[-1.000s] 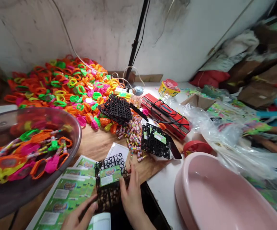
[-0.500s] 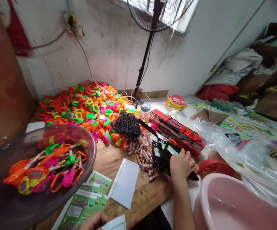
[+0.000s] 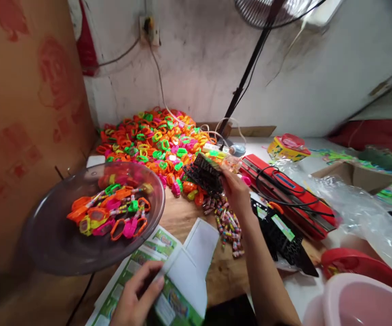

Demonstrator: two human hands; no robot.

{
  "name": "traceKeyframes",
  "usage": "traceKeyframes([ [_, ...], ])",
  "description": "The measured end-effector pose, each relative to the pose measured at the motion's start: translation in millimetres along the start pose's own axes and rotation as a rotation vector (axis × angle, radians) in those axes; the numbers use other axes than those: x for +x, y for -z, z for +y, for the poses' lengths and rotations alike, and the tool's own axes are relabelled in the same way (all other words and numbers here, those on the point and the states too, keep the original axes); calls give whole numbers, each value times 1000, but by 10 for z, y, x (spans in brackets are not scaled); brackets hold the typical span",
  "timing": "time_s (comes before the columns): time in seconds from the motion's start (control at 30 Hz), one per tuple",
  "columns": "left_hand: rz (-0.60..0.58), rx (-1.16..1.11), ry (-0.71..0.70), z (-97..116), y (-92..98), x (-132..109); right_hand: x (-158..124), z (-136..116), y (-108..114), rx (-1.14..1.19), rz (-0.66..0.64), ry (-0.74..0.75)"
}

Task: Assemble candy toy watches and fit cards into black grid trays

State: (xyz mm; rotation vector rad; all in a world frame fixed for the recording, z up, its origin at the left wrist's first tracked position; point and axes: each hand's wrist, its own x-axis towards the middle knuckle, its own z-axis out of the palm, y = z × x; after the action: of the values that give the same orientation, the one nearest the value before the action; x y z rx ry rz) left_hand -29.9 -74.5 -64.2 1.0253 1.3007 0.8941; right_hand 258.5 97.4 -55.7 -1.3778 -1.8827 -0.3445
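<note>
My left hand (image 3: 138, 294) is closed on a green-and-white printed card (image 3: 177, 301), thumb on top, above more green printed cards (image 3: 117, 280). A blank white card (image 3: 204, 244) lies just beyond it. My right hand (image 3: 236, 192) reaches to the black plastic lattice pieces (image 3: 204, 174), its fingers closed on the near edge of one that tilts up. Below that hand lies a pile of small wrapped candies (image 3: 228, 224). Other black lattice pieces (image 3: 277, 235), with green labels on them, lie to the right of my forearm.
A large heap of colourful plastic toy watches (image 3: 162, 140) lies against the wall. At left stands a translucent basin (image 3: 43, 235) with more watches and candies. A red sealer (image 3: 284, 192) with a black cable, a pink tub (image 3: 369, 299) and clear plastic film (image 3: 338, 199) are at right.
My right hand has left the labelled black pieces and moved left to the black lattice stack, lifting one edge. My left hand has come up with the printed card. The view has swung left.
</note>
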Motion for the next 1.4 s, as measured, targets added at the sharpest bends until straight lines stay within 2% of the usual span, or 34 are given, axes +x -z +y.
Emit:
traceKeyframes([
  [0.07,78,-30,-1,-39,81,-46,-367,-273,184,3,177,102],
  [0.13,141,-78,39,-50,160,-95,-853,-611,269,0,202,206],
  [0.27,180,-162,139,18,205,-144,-1823,-1156,254,19,-129,236],
  [0.33,140,-194,150,57,165,-112,-2040,-1271,305,46,-303,211],
  [0.4,82,-200,145,74,106,-51,-1983,-1309,429,121,-372,142],
  [0.43,55,-181,138,75,74,-20,-1868,-1317,502,176,-348,93],
  [0.5,11,-109,115,73,9,24,-1548,-1347,621,305,-203,14],
  [0.57,-27,-34,77,76,-58,40,-1236,-1417,658,424,-153,14],
  [0.67,-16,15,10,93,-154,39,-1003,-1551,554,533,-278,66],
  [0.73,3,-3,6,96,-206,56,-1014,-1610,458,566,-326,72],
  [0.8,-22,-40,44,88,-243,97,-1087,-1632,405,582,-320,71],
  [0.9,-66,-26,54,64,-281,165,-1189,-1634,418,581,-268,44],
  [1.03,-59,53,9,34,-320,181,-1249,-1668,460,480,-198,-94],
  [1.13,-83,-3,41,11,-343,161,-1286,-1706,438,405,-142,-137],
  [1.27,-89,-161,140,-13,-356,153,-1353,-1721,391,388,-53,-78],
  [1.4,-47,-97,157,-29,-341,165,-1407,-1688,393,462,-28,0],
])
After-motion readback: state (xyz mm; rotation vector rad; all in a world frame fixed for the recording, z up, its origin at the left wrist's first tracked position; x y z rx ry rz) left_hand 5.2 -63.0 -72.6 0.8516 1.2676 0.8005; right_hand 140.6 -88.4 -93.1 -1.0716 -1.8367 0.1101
